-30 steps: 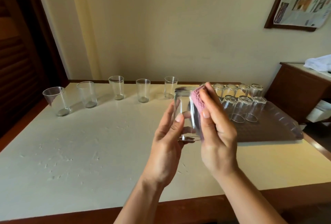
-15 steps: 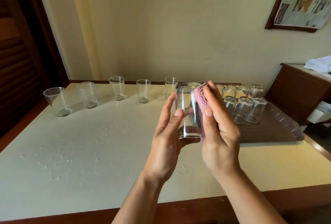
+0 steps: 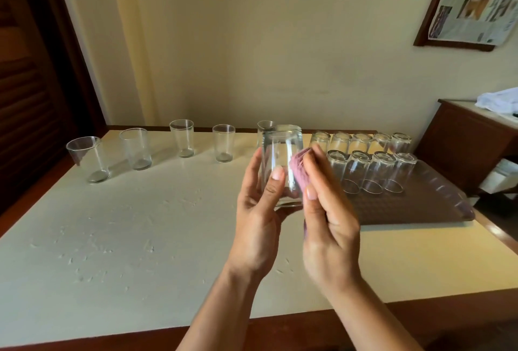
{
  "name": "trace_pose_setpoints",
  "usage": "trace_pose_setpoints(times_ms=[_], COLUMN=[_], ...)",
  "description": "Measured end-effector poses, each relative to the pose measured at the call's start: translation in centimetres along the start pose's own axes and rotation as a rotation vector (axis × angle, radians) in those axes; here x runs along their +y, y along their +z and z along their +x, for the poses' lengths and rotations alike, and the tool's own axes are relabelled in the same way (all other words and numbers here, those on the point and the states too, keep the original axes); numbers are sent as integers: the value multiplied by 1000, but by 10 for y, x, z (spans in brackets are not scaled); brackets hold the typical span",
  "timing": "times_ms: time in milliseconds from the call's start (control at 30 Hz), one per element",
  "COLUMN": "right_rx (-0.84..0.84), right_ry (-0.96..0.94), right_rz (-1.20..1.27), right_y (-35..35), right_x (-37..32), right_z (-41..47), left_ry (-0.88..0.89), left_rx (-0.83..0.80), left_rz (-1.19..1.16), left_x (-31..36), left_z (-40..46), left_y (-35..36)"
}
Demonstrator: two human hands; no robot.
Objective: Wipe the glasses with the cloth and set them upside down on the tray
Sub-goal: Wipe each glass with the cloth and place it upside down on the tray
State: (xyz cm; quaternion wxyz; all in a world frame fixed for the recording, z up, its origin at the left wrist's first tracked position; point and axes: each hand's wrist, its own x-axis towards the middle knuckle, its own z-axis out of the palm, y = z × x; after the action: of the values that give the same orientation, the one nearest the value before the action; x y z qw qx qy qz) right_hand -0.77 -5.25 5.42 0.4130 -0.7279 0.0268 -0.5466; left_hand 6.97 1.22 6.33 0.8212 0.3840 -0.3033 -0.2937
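Change: held glass [image 3: 281, 165] is now base-up, rim toward the left palm; a second ago it was rim-up. Cloth sits lower on its side.
Left hand [image 3: 259, 216]: fingers curled round the held glass, above the table [image 3: 112, 238].
Right hand [image 3: 328, 227]: presses the pink cloth [image 3: 300, 171] against the glass's right wall, cloth pinched under the fingers.
Tray [image 3: 406, 207]: right of the hands, nine glasses upside down in two rows [image 3: 372, 162].
Unwiped: five upright glasses [image 3: 182, 137] along the table's far edge.
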Motion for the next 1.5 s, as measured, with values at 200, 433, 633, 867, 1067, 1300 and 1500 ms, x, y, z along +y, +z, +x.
trace_pose_setpoints(times_ms=[200, 433, 633, 867, 1067, 1300, 1500], right_rx=[38, 58, 87, 31, 52, -38, 23], right_ry=[-2, 19, 6, -35, -42, -19, -42], right_rz=[14, -4, 20, -47, -92, -36, -79], right_y=[-5, -1, -8, -2, -10, -2, -7], right_x=[3, 6, 10, 3, 5, 6, 4], right_z=[0, -12, 1, -12, 3, -1, -6], left_ry=[-96, -1, -87, -24, -54, 14, 9], left_rx=[-89, -14, -120, -71, -145, -35, -5], left_rz=[122, 69, 72, 48, 77, -26, 71], left_x=[-3, -3, -11, 2, -7, -2, -7], left_z=[-3, 4, -5, 3, -3, 6, 0], left_y=[-7, -2, -6, -3, -7, -3, -8])
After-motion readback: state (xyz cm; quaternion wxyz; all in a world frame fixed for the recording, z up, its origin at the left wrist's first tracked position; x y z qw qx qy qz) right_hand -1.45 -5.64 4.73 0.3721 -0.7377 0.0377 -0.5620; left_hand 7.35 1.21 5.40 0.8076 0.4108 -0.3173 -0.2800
